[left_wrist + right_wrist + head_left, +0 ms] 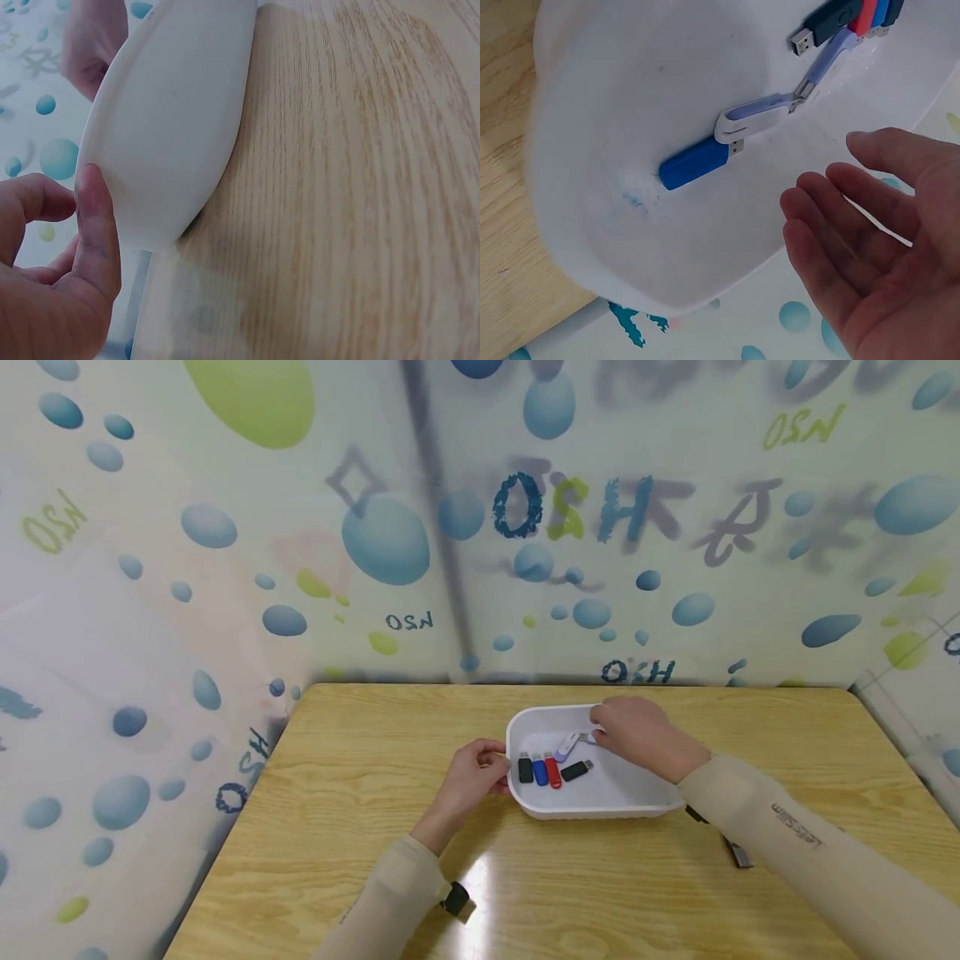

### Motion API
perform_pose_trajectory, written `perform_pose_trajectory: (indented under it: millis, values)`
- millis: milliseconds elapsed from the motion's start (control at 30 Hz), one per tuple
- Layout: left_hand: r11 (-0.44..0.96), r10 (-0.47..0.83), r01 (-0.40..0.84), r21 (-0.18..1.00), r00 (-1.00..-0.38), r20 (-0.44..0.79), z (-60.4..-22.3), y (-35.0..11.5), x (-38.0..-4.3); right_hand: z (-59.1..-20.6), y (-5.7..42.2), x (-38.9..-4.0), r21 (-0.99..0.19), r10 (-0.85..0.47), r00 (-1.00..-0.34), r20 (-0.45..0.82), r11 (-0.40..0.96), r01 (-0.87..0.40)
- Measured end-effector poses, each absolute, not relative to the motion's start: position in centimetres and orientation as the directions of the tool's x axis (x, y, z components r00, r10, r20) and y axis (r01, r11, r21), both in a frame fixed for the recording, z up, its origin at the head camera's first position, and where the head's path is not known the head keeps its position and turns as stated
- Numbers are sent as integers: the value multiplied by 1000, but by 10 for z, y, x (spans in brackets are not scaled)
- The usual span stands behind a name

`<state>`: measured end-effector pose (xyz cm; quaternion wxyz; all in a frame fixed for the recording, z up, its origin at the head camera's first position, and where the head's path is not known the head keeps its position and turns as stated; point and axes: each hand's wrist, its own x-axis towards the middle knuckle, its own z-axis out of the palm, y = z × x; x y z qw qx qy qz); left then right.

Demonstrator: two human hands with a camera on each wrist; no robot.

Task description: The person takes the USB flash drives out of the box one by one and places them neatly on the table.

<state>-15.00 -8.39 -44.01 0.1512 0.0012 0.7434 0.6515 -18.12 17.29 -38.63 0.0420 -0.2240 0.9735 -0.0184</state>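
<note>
A white plastic basin (622,793) stands on the table. My left hand (468,777) pinches its left rim, the thumb (96,199) lying along the outer wall. Over the back right of the basin is my right hand (637,731); its fingers are loosely bent and hold nothing in the right wrist view. Inside, a black USB stick (526,770), a blue one (540,772) and a red one (552,772) lie side by side, with another black stick (575,771) beside them. Two white-and-purple sticks (754,118) and a second blue stick (694,163) lie along the back wall.
The basin sits on a wood-grain table (375,727), near its back edge. Behind the table hangs a patterned curtain (465,568) with blue and green drops. A small black device (455,897) sits at the left sleeve, and a grey-black piece (738,853) shows beside the right sleeve.
</note>
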Motion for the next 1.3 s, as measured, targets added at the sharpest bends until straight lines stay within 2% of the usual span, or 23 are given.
perform_pose_trajectory:
  millis: [433,767,1000,1300]
  values:
    - [143,200,-206,968,-952,-232,-443,-84,-152,-396,171,-193,-89,-464,-864,-196,886,-456]
    - [151,205,-204,967,-951,-233,-442,-82,-153,-383,173,-194,-45,-495,-858,-137,868,-494]
    - [136,218,-186,973,-953,-213,-444,-79,-150,-393,172,-197,-74,-450,-869,-207,893,-445]
    - [139,216,-195,971,-951,-221,-445,-79,-150,-399,170,-193,-1,-445,-869,-216,890,-455]
